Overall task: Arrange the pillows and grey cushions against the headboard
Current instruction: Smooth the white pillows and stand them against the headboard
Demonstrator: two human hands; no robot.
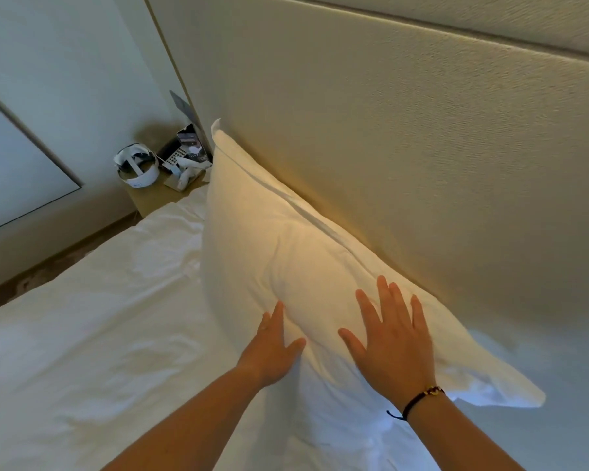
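Observation:
A large white pillow (272,232) stands on its long edge, leaning against the beige padded headboard (405,137). My left hand (274,348) presses flat on the pillow's lower front face, fingers together and thumb out. My right hand (393,331) lies flat on the pillow a little to the right, fingers spread, with a dark cord bracelet on its wrist. Neither hand grips the fabric. No grey cushions are in view.
The bed is covered by a rumpled white sheet (99,317). A wooden bedside table (157,195) at the far left corner holds a white headset (137,166), a remote and small boxes. Beyond it are a pale wall and a strip of floor.

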